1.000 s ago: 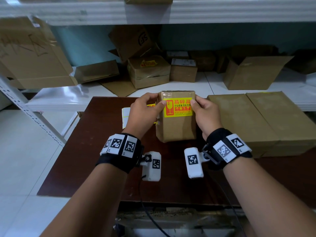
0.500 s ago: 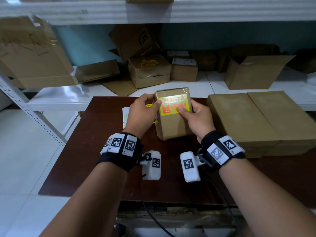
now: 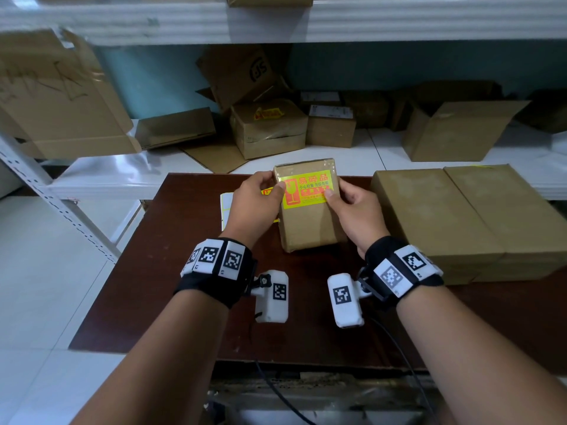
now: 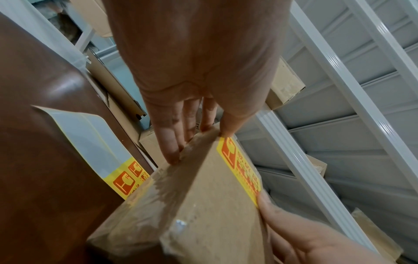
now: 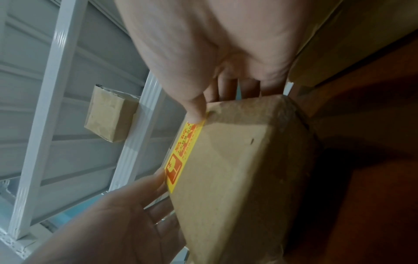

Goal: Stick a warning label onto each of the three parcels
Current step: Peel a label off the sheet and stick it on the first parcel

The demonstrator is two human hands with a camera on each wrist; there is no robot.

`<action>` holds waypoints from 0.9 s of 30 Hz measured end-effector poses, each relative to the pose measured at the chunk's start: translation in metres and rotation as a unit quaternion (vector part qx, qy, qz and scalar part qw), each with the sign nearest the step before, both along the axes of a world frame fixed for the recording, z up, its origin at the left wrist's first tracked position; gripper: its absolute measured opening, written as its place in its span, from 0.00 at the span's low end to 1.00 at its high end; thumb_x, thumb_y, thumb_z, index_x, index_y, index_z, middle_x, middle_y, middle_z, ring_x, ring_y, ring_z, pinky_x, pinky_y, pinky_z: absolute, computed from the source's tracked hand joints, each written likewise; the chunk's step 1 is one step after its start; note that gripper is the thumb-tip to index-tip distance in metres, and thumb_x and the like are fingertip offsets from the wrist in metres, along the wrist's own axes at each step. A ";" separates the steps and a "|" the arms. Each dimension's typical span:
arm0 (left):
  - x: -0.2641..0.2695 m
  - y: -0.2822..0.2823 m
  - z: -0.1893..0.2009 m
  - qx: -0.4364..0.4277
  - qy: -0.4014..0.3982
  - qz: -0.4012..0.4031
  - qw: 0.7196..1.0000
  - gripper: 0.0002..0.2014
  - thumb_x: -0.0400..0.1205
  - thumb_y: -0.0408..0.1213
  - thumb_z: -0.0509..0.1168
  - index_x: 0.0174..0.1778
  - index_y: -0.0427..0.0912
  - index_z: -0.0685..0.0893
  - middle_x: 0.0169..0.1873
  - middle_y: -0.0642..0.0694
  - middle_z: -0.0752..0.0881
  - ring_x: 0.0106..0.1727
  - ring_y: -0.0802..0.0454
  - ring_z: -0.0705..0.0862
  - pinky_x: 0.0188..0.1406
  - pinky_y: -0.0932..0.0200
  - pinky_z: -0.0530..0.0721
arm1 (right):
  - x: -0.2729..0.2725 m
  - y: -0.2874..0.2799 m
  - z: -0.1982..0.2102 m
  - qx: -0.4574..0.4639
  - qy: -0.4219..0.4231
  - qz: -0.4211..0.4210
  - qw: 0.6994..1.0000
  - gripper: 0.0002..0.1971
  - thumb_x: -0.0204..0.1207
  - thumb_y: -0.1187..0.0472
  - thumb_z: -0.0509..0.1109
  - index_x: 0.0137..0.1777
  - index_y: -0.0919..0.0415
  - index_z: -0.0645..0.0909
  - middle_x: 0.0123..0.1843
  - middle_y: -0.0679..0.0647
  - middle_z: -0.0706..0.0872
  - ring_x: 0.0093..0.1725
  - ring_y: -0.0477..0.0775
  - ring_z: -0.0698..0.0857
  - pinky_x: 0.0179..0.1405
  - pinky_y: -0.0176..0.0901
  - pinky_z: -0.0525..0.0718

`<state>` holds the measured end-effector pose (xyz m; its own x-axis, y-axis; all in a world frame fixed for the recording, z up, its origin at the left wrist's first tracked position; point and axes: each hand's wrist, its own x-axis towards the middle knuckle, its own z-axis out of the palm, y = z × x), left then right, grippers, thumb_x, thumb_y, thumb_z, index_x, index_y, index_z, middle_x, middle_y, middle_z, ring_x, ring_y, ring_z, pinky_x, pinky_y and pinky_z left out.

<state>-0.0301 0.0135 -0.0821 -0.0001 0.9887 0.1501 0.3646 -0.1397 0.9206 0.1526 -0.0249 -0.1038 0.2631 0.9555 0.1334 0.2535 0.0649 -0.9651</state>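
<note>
Near the far edge of the brown table (image 3: pixel 171 271), middle of its width, small parcel (image 3: pixel 310 222) tilted up on its near end; left hand (image 3: pixel 257 207) and right hand (image 3: pixel 352 210) grip it from either side, fingers curled behind, each thumb pressed on an end of the yellow warning label (image 3: pixel 308 189); label looks fully down on the upper face; step in hand seems to be smoothing the first label; next move probably calls for setting this parcel aside and peeling another sticker from the label sheet (image 3: pixel 226 207), lying flat just left of the parcel, partly hidden by the left hand; two larger parcels (image 3: pixel 460 219) sit side by side along the right edge, no label visible on their faces; near half of the table open for moving; shelf (image 3: pixel 122 176) close beyond the far edge, little room there.
</note>
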 end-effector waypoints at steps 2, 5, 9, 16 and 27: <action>0.001 -0.001 0.001 -0.005 0.001 -0.004 1.000 0.17 0.82 0.42 0.70 0.67 0.45 0.84 0.55 0.54 0.87 0.60 0.54 0.86 0.58 0.43 0.88 | 0.000 0.000 0.001 0.008 0.005 0.007 1.000 0.17 0.83 0.56 0.71 0.71 0.50 0.85 0.60 0.41 0.91 0.62 0.41 0.88 0.69 0.53 0.85; 0.001 -0.004 0.002 -0.014 -0.001 -0.009 1.000 0.24 0.79 0.41 0.74 0.71 0.43 0.82 0.56 0.54 0.84 0.61 0.52 0.85 0.60 0.44 0.88 | 0.004 -0.001 0.005 -0.004 0.017 0.031 0.999 0.19 0.83 0.66 0.70 0.73 0.55 0.82 0.63 0.47 0.90 0.65 0.44 0.87 0.72 0.54 0.82; 0.000 -0.006 0.006 -0.025 -0.010 -0.024 0.999 0.23 0.79 0.37 0.75 0.71 0.43 0.82 0.54 0.55 0.83 0.61 0.50 0.86 0.60 0.44 0.88 | 0.008 0.000 0.008 -0.030 0.001 0.056 0.998 0.23 0.85 0.69 0.66 0.78 0.55 0.77 0.69 0.49 0.87 0.72 0.48 0.82 0.76 0.56 0.78; 0.003 -0.011 0.006 -0.030 0.026 -0.048 0.998 0.31 0.73 0.39 0.80 0.72 0.45 0.78 0.58 0.55 0.83 0.56 0.54 0.87 0.59 0.55 0.85 | -0.003 -0.003 0.008 -0.021 -0.013 0.000 1.000 0.26 0.68 0.39 0.75 0.66 0.46 0.87 0.57 0.40 0.92 0.58 0.42 0.89 0.63 0.54 0.87; -0.002 -0.009 0.011 -0.066 -0.015 -0.112 0.991 0.27 0.80 0.16 0.62 0.73 0.42 0.77 0.59 0.49 0.87 0.46 0.59 0.89 0.43 0.65 0.88 | 0.004 0.001 0.008 -0.032 0.049 -0.013 0.998 0.17 0.89 0.62 0.61 0.74 0.54 0.82 0.64 0.45 0.89 0.64 0.45 0.86 0.67 0.42 0.83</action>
